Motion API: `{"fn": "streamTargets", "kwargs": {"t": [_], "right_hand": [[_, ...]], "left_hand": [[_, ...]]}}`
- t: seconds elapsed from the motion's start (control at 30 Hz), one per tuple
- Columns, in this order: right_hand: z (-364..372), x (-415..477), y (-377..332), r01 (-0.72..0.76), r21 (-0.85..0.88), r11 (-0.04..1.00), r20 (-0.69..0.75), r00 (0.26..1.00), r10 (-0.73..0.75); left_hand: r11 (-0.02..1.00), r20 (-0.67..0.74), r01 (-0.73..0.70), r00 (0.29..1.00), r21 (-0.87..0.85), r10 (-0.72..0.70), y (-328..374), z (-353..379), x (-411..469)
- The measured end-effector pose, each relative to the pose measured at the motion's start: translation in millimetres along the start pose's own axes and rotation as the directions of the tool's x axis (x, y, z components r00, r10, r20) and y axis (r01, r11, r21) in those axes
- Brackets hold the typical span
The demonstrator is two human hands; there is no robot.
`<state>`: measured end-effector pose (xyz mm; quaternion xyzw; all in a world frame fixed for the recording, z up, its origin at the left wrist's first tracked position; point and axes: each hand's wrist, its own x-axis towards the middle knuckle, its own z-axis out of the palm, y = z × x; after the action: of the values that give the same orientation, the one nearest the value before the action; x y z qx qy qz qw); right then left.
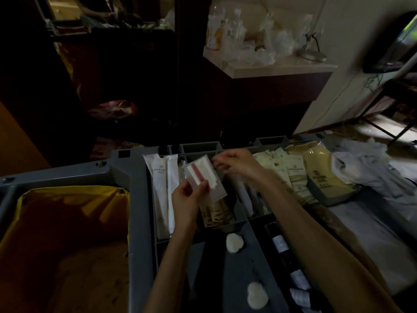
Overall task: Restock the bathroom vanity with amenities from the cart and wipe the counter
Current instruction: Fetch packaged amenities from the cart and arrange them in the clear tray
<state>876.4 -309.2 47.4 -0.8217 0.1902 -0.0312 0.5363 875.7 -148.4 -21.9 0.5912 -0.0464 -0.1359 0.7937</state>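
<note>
A yellow bag (pixel 67 222) lines the left bin of the grey cart (pixel 135 181). The left hand (pixel 187 199) pinches a cotton-swab packet (pixel 204 179) above tray compartments of white sachets (pixel 161 177). The right hand (pixel 234 163) is blurred, its grip unclear, beside cream packets (pixel 293 175). A cluttered counter (pixel 270 68) lies beyond.

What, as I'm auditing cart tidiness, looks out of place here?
A white round piece and a second white piece lie loose on the grey cart top rather than stowed away. Behind, the counter is littered with crumpled wrappers. The left hand just holds a swab packet.
</note>
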Motion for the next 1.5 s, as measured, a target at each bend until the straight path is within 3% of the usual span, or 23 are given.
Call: {"fn": "streamTargets", "kwargs": {"t": [0.1, 0.2, 0.27, 0.37, 0.47, 0.57, 0.67, 0.8, 0.93, 1.07, 1.13, 1.2, 1.37, 1.5], "right_hand": [[-30, 24, 10, 0.001, -0.174, 0.985, -0.183, 0.982, -0.034], [-50, 46, 34, -0.112, -0.482, 0.869, -0.301, 0.953, -0.044], [-51, 53, 51, -0.131, -0.568, 0.813, -0.285, 0.957, -0.045], [-40, 63, 69, -0.036, -0.695, 0.718, -0.155, 0.983, -0.101], [-31, 77, 78, 0.093, -0.866, 0.491, 0.061, 0.995, -0.081], [-33, 86, 77, 0.248, -0.953, 0.176, 0.248, 0.969, -0.02], [-39, 86, 73, 0.257, -0.96, -0.108, 0.254, 0.966, 0.044], [-42, 84, 71, 0.202, -0.948, -0.247, 0.196, 0.979, 0.052], [-45, 78, 70, 0.156, -0.969, -0.189, 0.16, 0.987, -0.005], [-55, 63, 86, -0.001, -0.99, 0.144, -0.024, 0.988, -0.154], [-62, 57, 94, -0.102, -0.943, 0.316, -0.157, 0.975, -0.155], [-68, 51, 102, -0.128, -0.896, 0.426, -0.201, 0.971, -0.13], [-70, 30, 105, -0.057, -0.821, 0.567, -0.242, 0.936, -0.257], [-68, 22, 105, -0.048, -0.759, 0.649, -0.289, 0.918, -0.271]], "left_hand": [[1.0, 0.02, 0.021, 1.0, 0.003, -0.021, -2, -2, 0], [0.999, 0.034, 0.035, 0.999, 0.009, -0.035, -3, 1, 0], [0.999, 0.04, 0.047, 0.998, 0.013, -0.047, -4, 3, 0], [0.998, 0.049, 0.065, 0.997, 0.023, -0.066, -6, 6, 0], [0.998, 0.05, 0.066, 0.996, 0.023, -0.067, -7, 7, 0], [0.998, 0.047, 0.064, 0.997, 0.013, -0.065, -5, 8, 1], [0.997, 0.06, 0.077, 0.995, 0.015, -0.078, -6, 8, 2], [0.996, 0.075, 0.083, 0.994, 0.023, -0.084, -8, 7, 3], [0.998, 0.087, 0.065, 0.994, 0.017, -0.067, -7, 7, 3], [0.998, 0.088, 0.062, 0.994, 0.029, -0.064, -9, 7, 3], [0.997, 0.08, 0.062, 0.995, 0.041, -0.065, -9, 7, 3], [0.997, 0.084, 0.058, 0.995, 0.051, -0.062, -11, 8, 2], [0.997, 0.091, 0.075, 0.993, 0.034, -0.078, -11, 10, -1], [0.996, 0.101, 0.08, 0.991, 0.038, -0.084, -11, 9, -3]]}}
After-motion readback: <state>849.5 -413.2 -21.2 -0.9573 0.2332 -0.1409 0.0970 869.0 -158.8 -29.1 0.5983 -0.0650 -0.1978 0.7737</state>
